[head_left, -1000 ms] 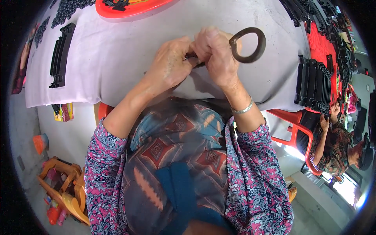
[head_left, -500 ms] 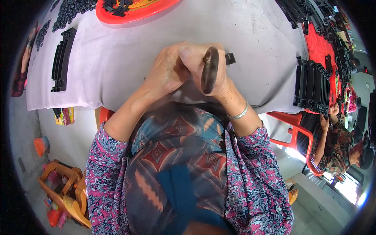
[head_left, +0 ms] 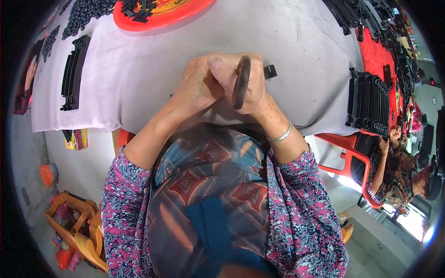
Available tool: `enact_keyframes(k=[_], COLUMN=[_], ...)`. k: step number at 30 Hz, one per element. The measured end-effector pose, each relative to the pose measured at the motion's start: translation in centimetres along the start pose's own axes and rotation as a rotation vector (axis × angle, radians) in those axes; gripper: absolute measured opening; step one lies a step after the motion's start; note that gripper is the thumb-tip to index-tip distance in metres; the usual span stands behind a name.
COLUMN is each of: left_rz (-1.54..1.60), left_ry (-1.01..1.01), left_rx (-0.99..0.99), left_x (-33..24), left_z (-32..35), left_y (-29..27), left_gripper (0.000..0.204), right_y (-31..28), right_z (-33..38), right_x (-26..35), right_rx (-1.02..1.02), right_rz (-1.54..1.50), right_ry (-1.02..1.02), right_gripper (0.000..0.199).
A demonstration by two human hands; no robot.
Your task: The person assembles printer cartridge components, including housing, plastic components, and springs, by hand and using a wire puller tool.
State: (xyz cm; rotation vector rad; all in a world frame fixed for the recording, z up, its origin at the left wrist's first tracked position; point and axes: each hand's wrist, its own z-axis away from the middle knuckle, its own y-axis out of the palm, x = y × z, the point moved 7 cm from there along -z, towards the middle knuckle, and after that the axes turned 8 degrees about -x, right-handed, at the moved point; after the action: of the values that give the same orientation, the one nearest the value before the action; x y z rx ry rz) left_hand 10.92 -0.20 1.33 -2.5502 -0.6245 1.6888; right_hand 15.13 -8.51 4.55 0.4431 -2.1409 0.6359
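While both hands meet over the near table edge, the right hand (head_left: 252,90) is wrapped tight round a dark rusty metal ring-handled tool (head_left: 241,82), seen edge-on, upright betw. thumb & fingers. Left hand (head_left: 199,88) presses against it, fingers curled shut on the tool's hidden end; a small black plastic piece (head_left: 270,71) pokes out just beyond the knuckles. All over the pale grey tablecloth (head_left: 139,78). Further out: stack of curved black plastic strips (head_left: 74,72) left, similar stack (head_left: 368,104) right, red round tray (head_left: 162,11) at far edge.
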Motion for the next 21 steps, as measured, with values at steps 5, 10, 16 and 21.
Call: enact_keyframes(k=[5, 10, 16, 21], left_rz=[-0.079, -0.137, -0.152, -0.199], left_ry=[-0.200, -0.207, -0.325, -0.229], left_rx=[0.024, 0.043, 0.078, 0.121], left_x=[0.9, 0.7, 1.0, 1.4], left_z=[0.0, -0.4, -0.2, -0.2], left_y=[0.3, 0.5, 0.9, 1.1], left_gripper=[0.023, 0.020, 0.015, 0.018], right_y=[-0.2, -0.4, -1.1, -2.4], right_z=[0.0, 0.1, 0.0, -0.7], right_x=[-0.4, -0.4, -1.3, -2.4], right_rx=[-0.011, -0.072, -0.079, -0.260], right_rz=[-0.075, -0.078, -0.183, -0.703], right_ry=[0.053, 0.007, 0.044, 0.403], right_gripper=[0.020, 0.033, 0.026, 0.040])
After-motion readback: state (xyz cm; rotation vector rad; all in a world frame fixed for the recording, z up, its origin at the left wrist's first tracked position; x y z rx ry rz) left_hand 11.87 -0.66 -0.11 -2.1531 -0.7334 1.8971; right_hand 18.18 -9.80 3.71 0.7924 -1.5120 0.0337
